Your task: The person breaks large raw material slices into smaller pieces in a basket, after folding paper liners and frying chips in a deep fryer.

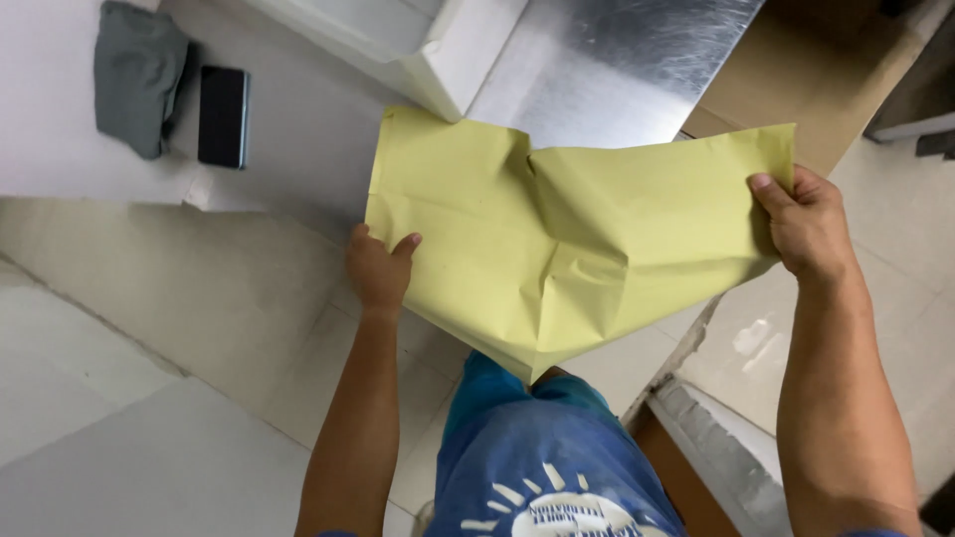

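Note:
A large yellow-green paper sheet (557, 239), creased down the middle, hangs spread in front of me above the floor. My left hand (378, 267) grips its left edge with the thumb on top. My right hand (808, 227) pinches its right edge near the upper corner. The sheet's lower corner droops toward my blue shirt (542, 467).
A white table (288, 119) carries a folded grey cloth (137, 75) and a black phone (222, 115). A white box (438, 50) and a shiny metal sheet (617, 65) lie behind the paper. Brown cardboard (796, 75) is at the upper right. Pale floor tiles lie below.

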